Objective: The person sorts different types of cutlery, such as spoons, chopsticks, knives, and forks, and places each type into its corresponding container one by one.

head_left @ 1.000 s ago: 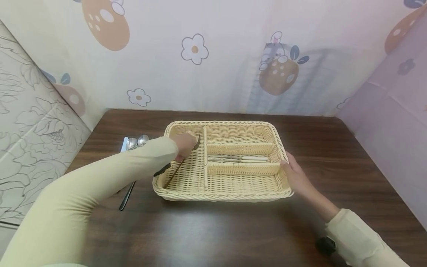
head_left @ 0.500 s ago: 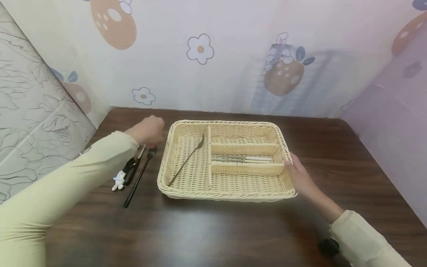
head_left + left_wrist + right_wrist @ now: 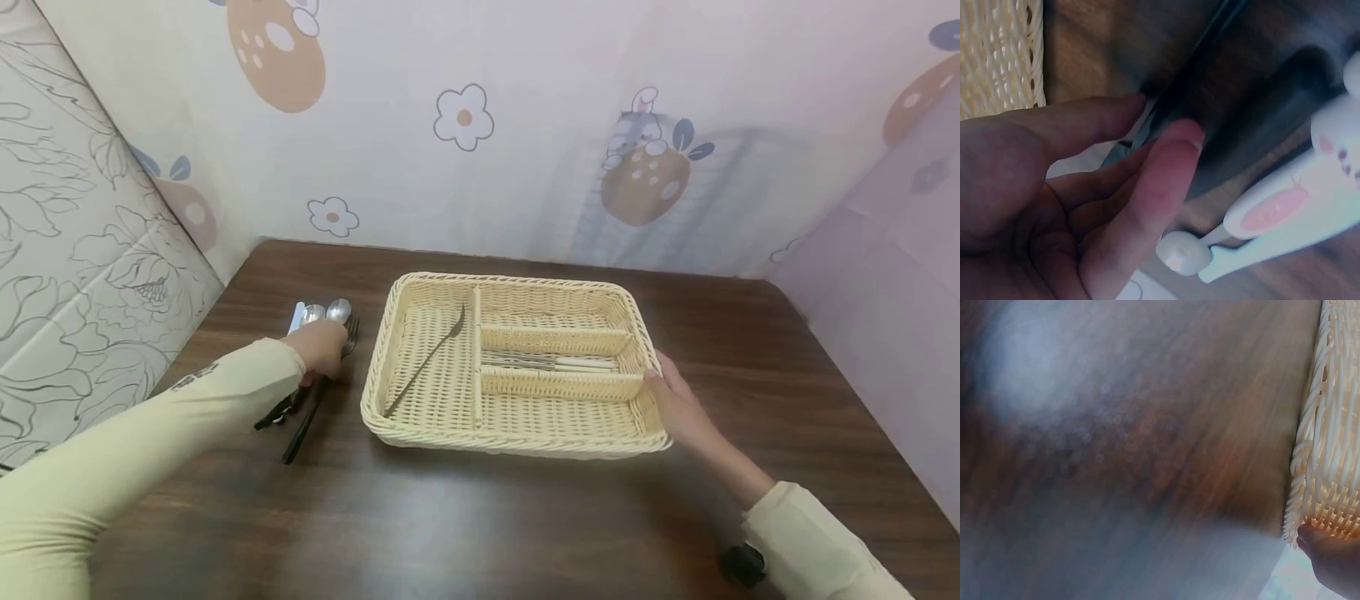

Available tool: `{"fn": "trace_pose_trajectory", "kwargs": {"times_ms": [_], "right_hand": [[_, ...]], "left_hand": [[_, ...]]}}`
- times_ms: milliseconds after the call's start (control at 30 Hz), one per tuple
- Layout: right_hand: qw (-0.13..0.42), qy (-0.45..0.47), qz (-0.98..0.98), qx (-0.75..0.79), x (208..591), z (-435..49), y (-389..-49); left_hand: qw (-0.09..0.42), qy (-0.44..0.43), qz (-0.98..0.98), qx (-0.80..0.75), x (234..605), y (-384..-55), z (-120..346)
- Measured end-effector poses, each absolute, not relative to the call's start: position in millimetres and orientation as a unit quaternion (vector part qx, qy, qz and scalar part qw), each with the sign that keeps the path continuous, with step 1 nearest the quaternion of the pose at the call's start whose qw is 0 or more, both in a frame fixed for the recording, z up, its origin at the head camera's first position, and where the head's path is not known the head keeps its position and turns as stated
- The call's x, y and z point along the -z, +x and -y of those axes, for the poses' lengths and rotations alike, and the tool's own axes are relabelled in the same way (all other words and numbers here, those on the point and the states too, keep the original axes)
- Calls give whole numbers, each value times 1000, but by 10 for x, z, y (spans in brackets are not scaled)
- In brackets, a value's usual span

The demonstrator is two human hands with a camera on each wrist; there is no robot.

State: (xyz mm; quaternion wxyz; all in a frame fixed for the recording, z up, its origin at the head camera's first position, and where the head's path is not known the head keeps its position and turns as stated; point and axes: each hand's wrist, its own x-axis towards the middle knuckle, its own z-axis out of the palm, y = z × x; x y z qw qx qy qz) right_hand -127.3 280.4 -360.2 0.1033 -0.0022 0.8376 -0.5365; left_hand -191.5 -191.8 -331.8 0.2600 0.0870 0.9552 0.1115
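Note:
My left hand point(image 3: 318, 345) is over a dark fork point(image 3: 303, 432) left of the basket. In the left wrist view its thumb and forefinger point(image 3: 1163, 175) stand on either side of the fork's slim shaft, their tips apart. A second, blurred dark handle point(image 3: 1266, 119) lies beside it. My right hand point(image 3: 670, 392) grips the right side of a cream wicker basket point(image 3: 517, 447), thumb over the rim. Inside the basket's left compartment lies a slim dark utensil point(image 3: 426, 364) with a curved tip. Its middle narrow compartment holds thin metal cutlery with white handles point(image 3: 585, 364).
Two silver spoons point(image 3: 339, 310) lie just beyond my left hand, near a pale blue strip point(image 3: 297, 317). A white rabbit-shaped handle point(image 3: 1279, 206) shows beside the dark handles. Everything rests on a brown wooden table point(image 3: 420, 525) with patterned walls behind and at both sides.
My left hand has left the basket's left compartment, where the slim dark utensil now lies, and moved left, then down over the fork. The right hand keeps its grip on the basket.

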Motion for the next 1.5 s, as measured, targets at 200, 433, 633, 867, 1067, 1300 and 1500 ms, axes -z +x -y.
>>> {"fn": "trace_pose_trajectory", "kwargs": {"times_ms": [200,433,633,867,1067,1300,1500], "right_hand": [[97,-6,-828,552,3622,-2817,-1268],[105,-2,-818,566,3625,-2811,-1254],[100,0,-817,567,3653,-2818,-1261],[100,5,-816,569,3645,-2796,-1260],[100,3,-822,561,3653,-2811,-1263],[101,-2,-829,550,3647,-2823,-1276],[100,-6,-830,549,3652,-2829,-1280]], "left_hand": [[251,81,-959,-103,3348,-1917,1868],[238,76,-963,-98,3407,-1902,1837],[215,81,-966,-119,3466,-1883,1866],[187,116,-968,-123,3490,-1907,1934],[177,113,-969,-134,3276,-1942,1923],[176,97,-967,-154,2869,-2025,1849],[167,92,-970,-152,2596,-2084,1680]]}}
